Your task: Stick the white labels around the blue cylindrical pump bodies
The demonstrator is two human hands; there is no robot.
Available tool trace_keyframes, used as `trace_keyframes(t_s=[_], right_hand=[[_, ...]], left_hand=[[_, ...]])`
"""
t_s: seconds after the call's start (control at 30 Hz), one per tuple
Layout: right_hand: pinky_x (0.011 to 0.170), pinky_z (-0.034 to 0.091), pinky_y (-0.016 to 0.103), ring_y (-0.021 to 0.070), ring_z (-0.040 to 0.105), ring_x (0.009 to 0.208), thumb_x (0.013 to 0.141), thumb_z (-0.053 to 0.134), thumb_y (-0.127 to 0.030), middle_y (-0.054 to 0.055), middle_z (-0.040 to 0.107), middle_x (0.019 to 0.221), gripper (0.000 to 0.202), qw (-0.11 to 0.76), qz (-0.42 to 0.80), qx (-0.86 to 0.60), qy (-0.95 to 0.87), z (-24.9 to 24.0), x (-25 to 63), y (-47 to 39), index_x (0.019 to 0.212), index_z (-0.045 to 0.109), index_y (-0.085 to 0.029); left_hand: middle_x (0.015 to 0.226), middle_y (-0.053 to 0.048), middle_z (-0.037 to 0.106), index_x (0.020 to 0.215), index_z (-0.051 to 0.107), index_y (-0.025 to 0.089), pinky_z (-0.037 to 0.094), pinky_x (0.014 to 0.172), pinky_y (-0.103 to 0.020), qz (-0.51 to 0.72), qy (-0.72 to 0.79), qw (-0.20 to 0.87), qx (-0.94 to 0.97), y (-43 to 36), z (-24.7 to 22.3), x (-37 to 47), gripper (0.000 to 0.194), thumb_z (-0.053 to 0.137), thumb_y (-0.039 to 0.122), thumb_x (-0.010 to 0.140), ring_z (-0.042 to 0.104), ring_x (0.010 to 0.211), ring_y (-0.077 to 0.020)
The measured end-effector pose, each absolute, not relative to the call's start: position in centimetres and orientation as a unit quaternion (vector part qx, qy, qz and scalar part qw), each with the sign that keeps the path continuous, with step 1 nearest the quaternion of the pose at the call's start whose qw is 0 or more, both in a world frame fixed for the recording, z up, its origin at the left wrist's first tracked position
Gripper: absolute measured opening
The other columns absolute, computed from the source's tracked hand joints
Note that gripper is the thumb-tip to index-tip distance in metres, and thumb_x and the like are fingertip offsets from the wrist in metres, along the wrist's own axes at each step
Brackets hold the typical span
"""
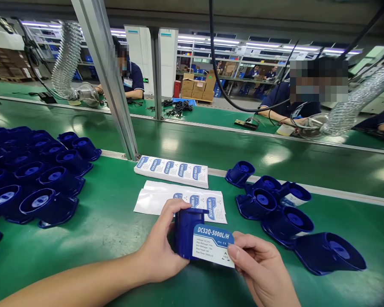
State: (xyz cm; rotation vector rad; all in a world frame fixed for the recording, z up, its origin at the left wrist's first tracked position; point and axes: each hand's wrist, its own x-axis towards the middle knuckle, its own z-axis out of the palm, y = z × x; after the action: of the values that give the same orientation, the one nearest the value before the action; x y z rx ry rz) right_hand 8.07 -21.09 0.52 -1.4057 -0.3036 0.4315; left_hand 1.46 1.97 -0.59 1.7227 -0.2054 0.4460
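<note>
My left hand (162, 245) is wrapped round a dark blue plastic pump housing (187, 224), held on its side above the bench. Between the thumb and finger of my right hand (259, 260) is the right end of a blue and white label (211, 245) printed "DC52Q-5000L/H". The label's left part lies against the housing's side; whether it is stuck down there I cannot tell. Just behind the housing lies a label sheet (160, 203), with a few labels on its right part. Farther back sits a stack of full label sheets (171, 170).
Many blue housings (38, 200) crowd the left of the green bench (109, 226). Several more housings (294, 219) stand at the right, some with labels. A metal post (105, 76) rises behind the sheets. Across the bench, two people work beside flexible ducts (65, 59).
</note>
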Motion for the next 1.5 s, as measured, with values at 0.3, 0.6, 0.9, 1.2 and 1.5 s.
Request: trace_keyframes(t_s=[0.3,0.6,0.9,1.2,1.5], right_hand=[[0.053,0.037,0.027,0.0144,0.048,0.058,0.085,0.089,-0.042,0.001,0.055,0.063,0.029,0.733,0.194,-0.638,-0.131,0.81,7.98,-21.08,0.070,0.077,-0.020],[0.054,0.037,0.028,0.0150,0.048,0.060,0.085,0.089,-0.042,0.001,0.055,0.064,0.028,0.729,0.186,-0.644,-0.139,0.69,8.00,-20.95,0.071,0.078,-0.020],[0.053,0.036,0.028,0.0149,0.048,0.059,0.084,0.090,-0.041,0.001,0.055,0.062,0.030,0.725,0.180,-0.649,-0.143,1.01,7.91,-20.84,0.069,0.077,-0.019],[0.052,0.037,0.028,0.0149,0.048,0.059,0.085,0.089,-0.041,0.001,0.056,0.062,0.029,0.723,0.178,-0.651,-0.149,0.92,7.94,-20.83,0.068,0.077,-0.020],[0.052,0.038,0.029,0.0153,0.049,0.059,0.085,0.089,-0.041,0.002,0.056,0.063,0.028,0.721,0.173,-0.653,-0.151,0.91,7.87,-20.86,0.069,0.078,-0.020]], left_hand=[[0.139,-0.010,0.047,0.143,0.045,0.032,0.053,0.107,-0.051,0.186,-0.109,0.626,0.749,1.99,-0.30,1.50,0.079,0.078,0.009,0.075,0.061,0.125,-0.0327],[0.138,-0.011,0.049,0.144,0.044,0.031,0.053,0.106,-0.051,0.181,-0.105,0.630,0.747,2.02,-0.26,1.39,0.083,0.076,0.004,0.073,0.062,0.122,-0.0330],[0.138,-0.011,0.049,0.144,0.044,0.031,0.056,0.102,-0.047,0.187,-0.105,0.623,0.752,2.10,-0.47,1.42,0.085,0.078,0.003,0.071,0.061,0.123,-0.0323],[0.137,-0.011,0.051,0.144,0.044,0.031,0.056,0.104,-0.051,0.192,-0.108,0.620,0.753,2.06,-0.38,1.45,0.085,0.078,0.003,0.071,0.063,0.120,-0.0321],[0.139,-0.011,0.051,0.143,0.045,0.031,0.055,0.105,-0.050,0.190,-0.105,0.624,0.751,2.08,-0.27,1.41,0.085,0.079,0.003,0.070,0.063,0.120,-0.0323]])
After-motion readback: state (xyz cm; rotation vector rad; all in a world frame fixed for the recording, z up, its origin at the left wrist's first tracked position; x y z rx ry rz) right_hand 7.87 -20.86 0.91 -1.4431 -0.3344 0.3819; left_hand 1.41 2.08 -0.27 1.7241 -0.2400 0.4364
